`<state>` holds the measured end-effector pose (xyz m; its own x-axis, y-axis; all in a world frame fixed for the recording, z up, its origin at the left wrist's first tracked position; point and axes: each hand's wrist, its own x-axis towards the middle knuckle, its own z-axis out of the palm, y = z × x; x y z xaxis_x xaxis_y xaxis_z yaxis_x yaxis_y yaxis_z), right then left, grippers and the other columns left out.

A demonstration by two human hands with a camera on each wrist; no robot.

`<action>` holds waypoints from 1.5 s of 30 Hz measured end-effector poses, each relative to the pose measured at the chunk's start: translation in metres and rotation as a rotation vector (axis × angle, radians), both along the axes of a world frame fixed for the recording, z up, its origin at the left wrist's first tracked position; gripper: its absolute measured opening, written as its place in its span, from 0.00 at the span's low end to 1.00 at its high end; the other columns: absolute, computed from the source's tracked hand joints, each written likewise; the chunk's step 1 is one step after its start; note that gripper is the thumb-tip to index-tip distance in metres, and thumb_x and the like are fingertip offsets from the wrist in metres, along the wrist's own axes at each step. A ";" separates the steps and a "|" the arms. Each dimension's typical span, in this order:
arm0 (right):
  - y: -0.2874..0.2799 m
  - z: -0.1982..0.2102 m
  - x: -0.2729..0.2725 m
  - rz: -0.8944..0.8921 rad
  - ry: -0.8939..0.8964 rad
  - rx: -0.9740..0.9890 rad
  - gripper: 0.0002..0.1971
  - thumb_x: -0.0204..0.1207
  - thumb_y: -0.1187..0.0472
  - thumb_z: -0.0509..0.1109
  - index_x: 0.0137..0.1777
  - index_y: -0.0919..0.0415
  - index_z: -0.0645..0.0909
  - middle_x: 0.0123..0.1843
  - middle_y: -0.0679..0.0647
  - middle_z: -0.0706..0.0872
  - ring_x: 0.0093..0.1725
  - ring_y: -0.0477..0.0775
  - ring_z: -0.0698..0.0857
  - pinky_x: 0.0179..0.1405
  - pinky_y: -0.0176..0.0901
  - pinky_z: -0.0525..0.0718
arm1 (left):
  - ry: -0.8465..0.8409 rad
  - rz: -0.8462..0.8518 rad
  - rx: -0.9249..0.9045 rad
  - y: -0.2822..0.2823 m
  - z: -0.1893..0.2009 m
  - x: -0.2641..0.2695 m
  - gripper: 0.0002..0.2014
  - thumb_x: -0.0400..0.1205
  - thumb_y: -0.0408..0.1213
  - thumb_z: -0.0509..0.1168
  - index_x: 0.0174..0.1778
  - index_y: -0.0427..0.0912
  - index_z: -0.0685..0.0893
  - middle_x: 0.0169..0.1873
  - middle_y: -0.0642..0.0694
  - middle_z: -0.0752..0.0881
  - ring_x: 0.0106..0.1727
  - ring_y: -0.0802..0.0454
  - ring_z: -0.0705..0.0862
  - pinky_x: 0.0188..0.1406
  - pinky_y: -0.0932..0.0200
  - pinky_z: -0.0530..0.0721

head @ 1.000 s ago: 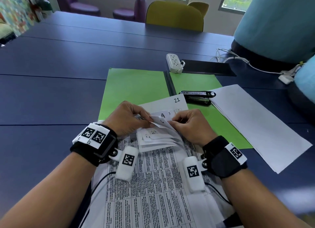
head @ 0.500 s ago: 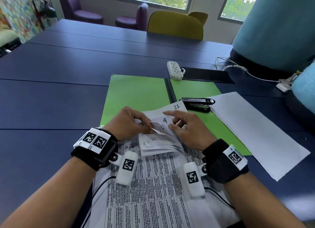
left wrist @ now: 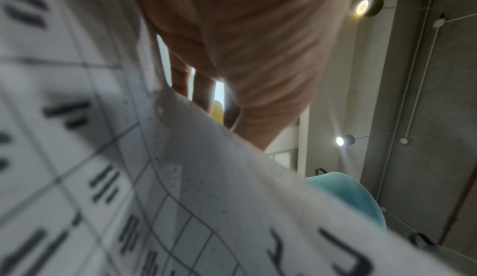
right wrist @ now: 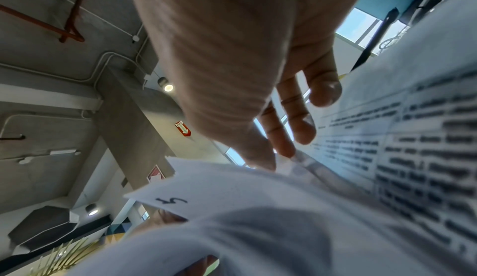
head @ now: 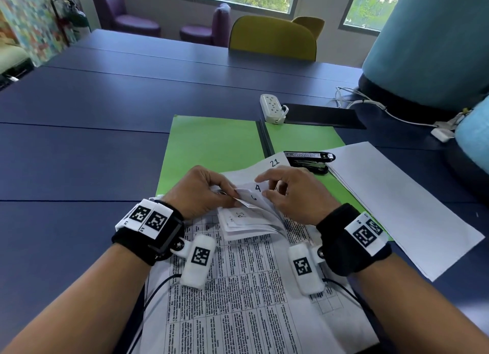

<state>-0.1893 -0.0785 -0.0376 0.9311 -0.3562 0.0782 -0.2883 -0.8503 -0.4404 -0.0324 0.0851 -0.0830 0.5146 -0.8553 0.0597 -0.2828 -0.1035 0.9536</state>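
Paper stack on table before you, top edge over open green folder. Your left hand pinches turned-back numbered corners; right hand pinches next corner, thumb and forefinger. Lift one sheet only — read number before turning. Folder flaps: stapler on right one

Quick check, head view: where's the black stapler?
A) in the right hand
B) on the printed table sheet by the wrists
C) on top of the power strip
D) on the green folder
D: the stapler lies on the right half of the open green folder, just beyond the numbered sheets.
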 end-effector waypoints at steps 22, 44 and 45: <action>0.008 0.007 0.007 0.022 0.080 -0.161 0.15 0.80 0.52 0.69 0.67 0.42 0.84 0.61 0.43 0.89 0.56 0.46 0.86 0.62 0.42 0.81 | -0.036 -0.004 0.021 0.001 0.004 -0.002 0.11 0.68 0.26 0.82 0.32 0.48 0.94 0.41 0.52 0.94 0.48 0.50 0.91 0.52 0.68 0.85; 0.009 0.007 0.015 0.098 0.087 -0.218 0.13 0.80 0.49 0.68 0.62 0.42 0.87 0.59 0.41 0.84 0.46 0.40 0.76 0.50 0.40 0.76 | -0.022 0.004 0.014 0.004 0.011 -0.008 0.14 0.69 0.25 0.82 0.29 0.51 0.93 0.40 0.53 0.94 0.46 0.55 0.91 0.47 0.75 0.82; 0.009 0.008 0.015 0.101 0.084 -0.220 0.13 0.80 0.49 0.69 0.63 0.42 0.87 0.60 0.41 0.84 0.46 0.39 0.75 0.50 0.39 0.75 | -0.017 0.004 0.014 0.004 0.011 -0.008 0.13 0.68 0.25 0.82 0.30 0.50 0.93 0.40 0.53 0.94 0.46 0.55 0.91 0.47 0.76 0.82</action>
